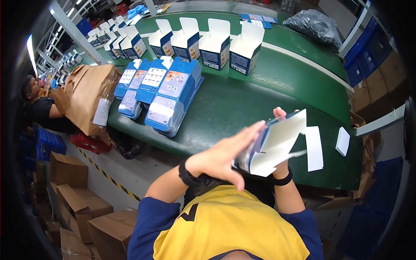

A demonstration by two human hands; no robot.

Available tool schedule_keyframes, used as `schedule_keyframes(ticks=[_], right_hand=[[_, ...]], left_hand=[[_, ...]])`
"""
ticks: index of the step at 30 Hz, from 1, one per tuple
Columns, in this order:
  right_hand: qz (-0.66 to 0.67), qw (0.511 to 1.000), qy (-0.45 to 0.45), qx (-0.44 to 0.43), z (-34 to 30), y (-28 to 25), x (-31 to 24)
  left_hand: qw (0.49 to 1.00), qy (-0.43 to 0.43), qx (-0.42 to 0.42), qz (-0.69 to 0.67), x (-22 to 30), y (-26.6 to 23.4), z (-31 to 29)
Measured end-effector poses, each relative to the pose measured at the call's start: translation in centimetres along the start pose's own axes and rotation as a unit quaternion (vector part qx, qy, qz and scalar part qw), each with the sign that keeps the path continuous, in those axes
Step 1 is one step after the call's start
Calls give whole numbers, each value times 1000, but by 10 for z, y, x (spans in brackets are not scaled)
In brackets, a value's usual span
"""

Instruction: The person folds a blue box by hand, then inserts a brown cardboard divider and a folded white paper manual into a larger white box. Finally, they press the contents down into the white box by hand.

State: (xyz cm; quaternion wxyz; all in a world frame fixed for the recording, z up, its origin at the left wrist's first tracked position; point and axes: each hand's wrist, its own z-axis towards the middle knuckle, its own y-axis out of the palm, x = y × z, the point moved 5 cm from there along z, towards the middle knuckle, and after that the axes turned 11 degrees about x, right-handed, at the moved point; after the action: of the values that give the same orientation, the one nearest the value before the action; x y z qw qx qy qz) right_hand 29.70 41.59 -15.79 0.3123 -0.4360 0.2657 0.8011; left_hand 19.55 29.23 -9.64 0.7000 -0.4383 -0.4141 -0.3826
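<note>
Blue outside, white inside, an open carton (281,141) is hanging tilted above the near edge of the green table (225,106). My right hand (279,113) is gripping it from behind; my left hand (221,157) is spreading wide alongside, contact unclear. On the table's far side, upright cartons (213,54) are standing lids-up; flat cartons (172,93) are lying stacked toward its left.

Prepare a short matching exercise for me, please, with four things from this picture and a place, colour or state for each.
Column 1
1. Left hand
2. Flat cartons
3. Bag
4. Standing boxes

Column 2
A. grey and crumpled
B. in a row, lids up
C. at the left side of the held carton
D. blue, piled in stacks

Right pairs: 1-C, 2-D, 3-A, 4-B
</note>
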Motion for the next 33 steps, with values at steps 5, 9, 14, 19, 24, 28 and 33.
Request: schedule_keyframes(ticks=[5,9,14,19,24,28,33], right_hand=[[75,992,68,74,7,3,-4],[156,982,100,-41,8,0,-39],[159,977,71,-121,9,-6,-51],[61,994,38,-88,9,-5,-57],[113,992,44,-29,12,4,-63],[267,960,49,-74,7,-6,-50],[4,998,-17,-59,0,-8,-55]], left_hand=[[992,85,17,95,2,32,-3],[947,167,117,248,-2,2,-3],[931,265,170,186,2,-4,-1],[945,232,180,141,3,4,-6],[953,226,149,132,8,13,-8],[958,219,131,134,16,10,-6],[961,214,106,142,18,12,-6]])
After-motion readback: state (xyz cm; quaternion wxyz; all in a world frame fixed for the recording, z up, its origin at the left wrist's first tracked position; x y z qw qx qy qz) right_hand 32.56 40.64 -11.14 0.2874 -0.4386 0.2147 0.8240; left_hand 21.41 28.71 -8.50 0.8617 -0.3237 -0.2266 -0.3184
